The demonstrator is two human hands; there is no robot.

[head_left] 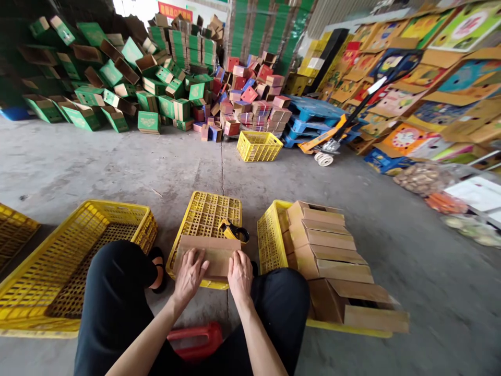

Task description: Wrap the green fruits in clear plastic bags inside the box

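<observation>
A closed brown cardboard box (217, 256) lies on an upturned yellow plastic crate (207, 209) between my knees. My left hand (190, 272) rests on the left part of the box with its fingers apart and lying over the top. At the right end of the box, my right hand (240, 271) has its fingers bent around the edge; part of its grip is hidden. Just behind the box, on the same crate, sits a yellow and black tape dispenser (234, 231).
On my right, a yellow crate (270, 240) holds several cardboard boxes (329, 245). A large yellow crate (90, 219) stands on my left. Farther off are another yellow crate (259, 146), an orange pallet jack (326, 143), blue pallets (309, 112) and piled green boxes (148, 121).
</observation>
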